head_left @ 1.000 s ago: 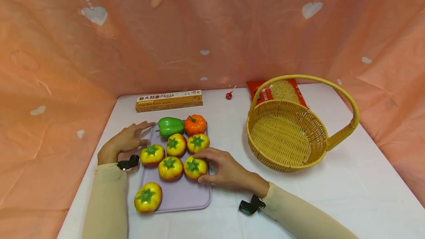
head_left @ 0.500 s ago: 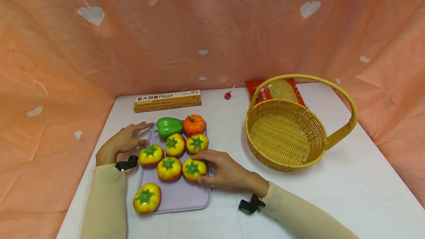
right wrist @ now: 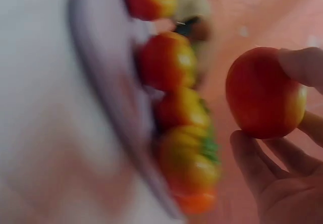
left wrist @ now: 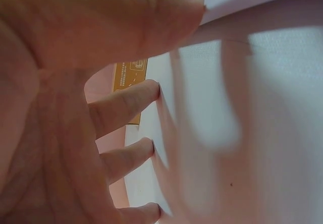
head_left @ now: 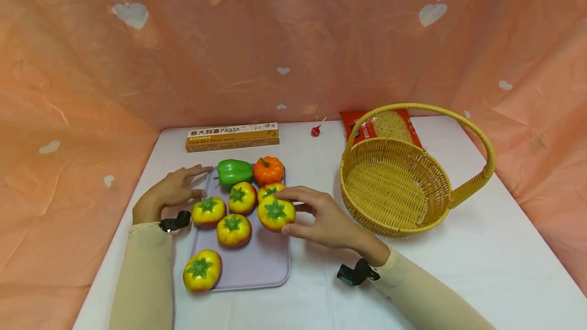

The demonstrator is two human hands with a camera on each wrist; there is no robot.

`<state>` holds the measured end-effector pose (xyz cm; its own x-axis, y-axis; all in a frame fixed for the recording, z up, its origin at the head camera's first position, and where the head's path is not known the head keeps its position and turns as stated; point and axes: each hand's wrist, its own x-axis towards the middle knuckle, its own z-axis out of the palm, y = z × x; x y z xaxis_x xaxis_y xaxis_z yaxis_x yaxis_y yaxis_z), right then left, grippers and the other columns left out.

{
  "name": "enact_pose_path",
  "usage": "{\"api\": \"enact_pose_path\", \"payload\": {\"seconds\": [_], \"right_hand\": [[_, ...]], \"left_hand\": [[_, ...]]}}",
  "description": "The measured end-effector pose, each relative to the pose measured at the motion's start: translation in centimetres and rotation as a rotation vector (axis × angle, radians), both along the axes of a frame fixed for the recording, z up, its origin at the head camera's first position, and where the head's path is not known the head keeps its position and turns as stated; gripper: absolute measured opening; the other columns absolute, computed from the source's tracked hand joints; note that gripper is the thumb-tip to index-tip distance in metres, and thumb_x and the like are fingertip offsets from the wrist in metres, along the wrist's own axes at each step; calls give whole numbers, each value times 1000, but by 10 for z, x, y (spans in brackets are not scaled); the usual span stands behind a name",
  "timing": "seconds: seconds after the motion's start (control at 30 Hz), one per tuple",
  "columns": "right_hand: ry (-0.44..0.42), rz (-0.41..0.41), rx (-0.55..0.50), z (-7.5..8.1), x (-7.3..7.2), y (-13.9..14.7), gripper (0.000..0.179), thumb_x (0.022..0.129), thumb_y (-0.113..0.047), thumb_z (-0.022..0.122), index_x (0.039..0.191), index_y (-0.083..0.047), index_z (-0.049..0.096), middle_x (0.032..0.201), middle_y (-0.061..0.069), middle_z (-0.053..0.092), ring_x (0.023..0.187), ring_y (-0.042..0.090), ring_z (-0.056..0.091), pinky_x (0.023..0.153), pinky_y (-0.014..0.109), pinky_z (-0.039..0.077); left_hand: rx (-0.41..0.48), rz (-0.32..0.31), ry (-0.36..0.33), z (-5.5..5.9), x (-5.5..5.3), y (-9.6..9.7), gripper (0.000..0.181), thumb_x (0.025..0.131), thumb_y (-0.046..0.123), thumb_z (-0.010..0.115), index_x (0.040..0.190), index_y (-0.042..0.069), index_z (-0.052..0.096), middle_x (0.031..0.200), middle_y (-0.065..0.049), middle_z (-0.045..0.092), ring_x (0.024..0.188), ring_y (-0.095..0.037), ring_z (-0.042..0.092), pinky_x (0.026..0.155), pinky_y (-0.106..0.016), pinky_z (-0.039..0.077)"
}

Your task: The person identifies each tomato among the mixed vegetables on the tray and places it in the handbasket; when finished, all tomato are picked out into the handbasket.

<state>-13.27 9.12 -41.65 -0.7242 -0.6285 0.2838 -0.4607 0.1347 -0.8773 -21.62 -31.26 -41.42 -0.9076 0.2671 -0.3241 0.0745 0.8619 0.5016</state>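
My right hand (head_left: 323,218) pinches a yellow-and-red tomato (head_left: 276,215) with a green star-shaped top between thumb and fingers. The right wrist view shows this tomato (right wrist: 260,95) raised above the others. Below it lies a light purple tray (head_left: 252,271) with several more such tomatoes (head_left: 234,230), a green bell pepper (head_left: 235,172) and a small orange pumpkin (head_left: 268,170). My left hand (head_left: 171,191) rests at the tray's left edge, fingers spread. In the left wrist view its thumb (left wrist: 136,30) lies along the tray rim, and the other fingertips meet the white cloth.
To the right stands a yellow wicker basket (head_left: 442,177) with a tall handle. Behind it lies a red bag of pasta (head_left: 394,125). A pasta box (head_left: 233,137) and a small red item with a thin stick (head_left: 315,131) lie at the back, before a pink curtain (head_left: 293,39).
My right hand has lifted the tomato from the tray's right side and moved it up and slightly right, partly covering the tomato behind it. My left hand has stayed at the tray's edge.
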Motion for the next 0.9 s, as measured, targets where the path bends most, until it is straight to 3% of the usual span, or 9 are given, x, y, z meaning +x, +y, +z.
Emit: {"api": "enact_pose_path", "payload": {"seconds": [0.2,0.4,0.57,0.8,0.9], "right_hand": [[40,-108,-4,36,-6,34,61,93,-6,87,150,-11,66,155,8,62,139,25,62,112,31,58],[45,-217,48,55,-9,79,60,92,-5,87,149,-12,67,152,7,64,130,19,65,108,23,57],[29,-272,19,57,-8,115,60,93,2,83,149,-6,64,146,11,66,121,15,69,105,21,59],[-40,-423,48,41,-4,142,57,97,0,80,151,-4,62,148,15,65,124,3,68,105,14,54],[-63,-481,96,34,-5,145,56,98,-5,81,151,-4,63,149,19,65,126,9,68,103,11,53]], "left_hand": [[-11,4,-3,0,0,1,76,99,27,79,167,16,47,175,-32,29,159,-64,22,123,-85,19],[7,-14,7,1,-1,1,76,98,24,79,167,15,47,174,-34,30,158,-63,24,124,-83,20],[-1,-40,35,1,-2,0,76,98,26,78,166,12,47,173,-35,32,156,-64,29,123,-82,24],[-14,-44,44,-1,-1,-1,76,99,27,77,166,12,47,173,-35,32,155,-64,30,122,-84,25],[-5,-34,37,-2,-1,-1,76,99,27,77,167,12,47,173,-34,31,156,-64,28,122,-84,23]]}}
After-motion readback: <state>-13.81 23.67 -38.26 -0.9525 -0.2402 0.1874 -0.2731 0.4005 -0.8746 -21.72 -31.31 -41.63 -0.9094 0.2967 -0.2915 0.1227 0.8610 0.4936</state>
